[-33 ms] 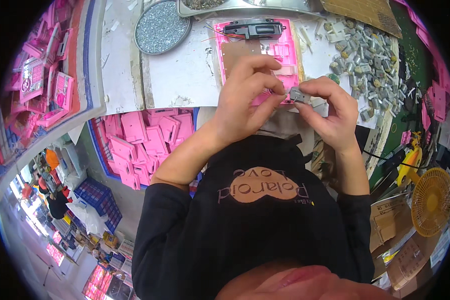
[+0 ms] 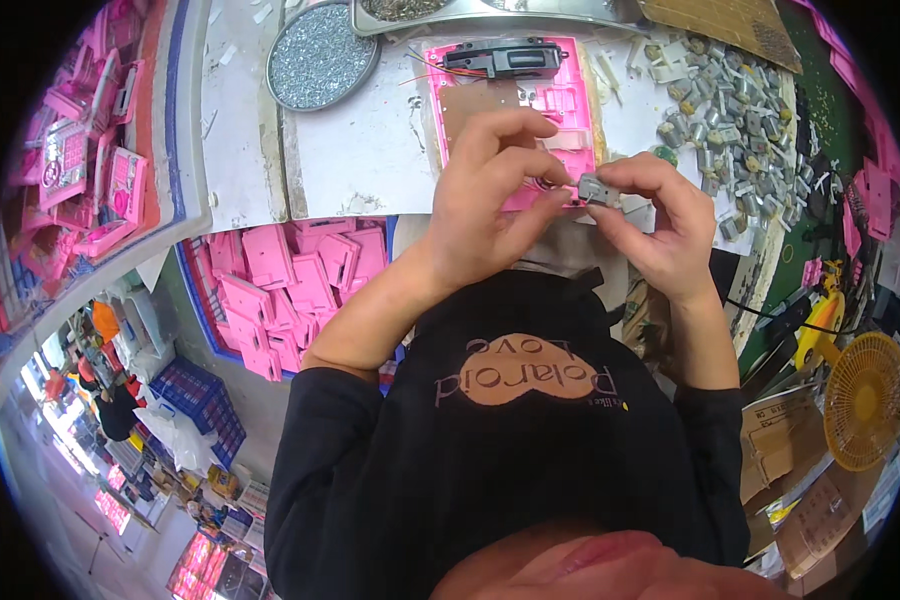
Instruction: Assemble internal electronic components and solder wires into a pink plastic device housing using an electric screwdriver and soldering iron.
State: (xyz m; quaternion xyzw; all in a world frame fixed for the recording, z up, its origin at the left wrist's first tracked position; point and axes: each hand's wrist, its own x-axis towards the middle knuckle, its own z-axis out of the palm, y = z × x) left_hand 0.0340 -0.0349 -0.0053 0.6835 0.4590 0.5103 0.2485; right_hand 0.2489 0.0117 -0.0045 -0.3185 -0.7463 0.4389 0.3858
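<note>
Head view, from the left: pink plastic pieces (image 2: 65, 165) are heaped at the far edge, and a blue crate (image 2: 195, 405) is seen lower down. Beside the worktop (image 2: 360, 150), pink panels (image 2: 310, 285) are piled loosely in a blue-rimmed box (image 2: 188, 285). On the worktop, small silvery pieces (image 2: 322, 55) are held in a round tray (image 2: 273, 78). The left hand (image 2: 490, 200) is raised over the near part of a pink casing (image 2: 570, 100), its thumb and index fingertip brought close together; whether anything is pinched there cannot be told. Inside the casing, a black elongated part (image 2: 515, 60) is set along the far side, thin wires being led off its left end, and a brown sheet (image 2: 470, 103) is partly hidden by the left hand. Just right of the left fingertips, at the casing's near right corner, a small grey part (image 2: 597, 191) is gripped between the thumb and index finger of the right hand (image 2: 670, 220). Farther right, similar grey parts (image 2: 730, 130) are heaped, and a yellow fan (image 2: 867, 400) is seen near the right rim.
</note>
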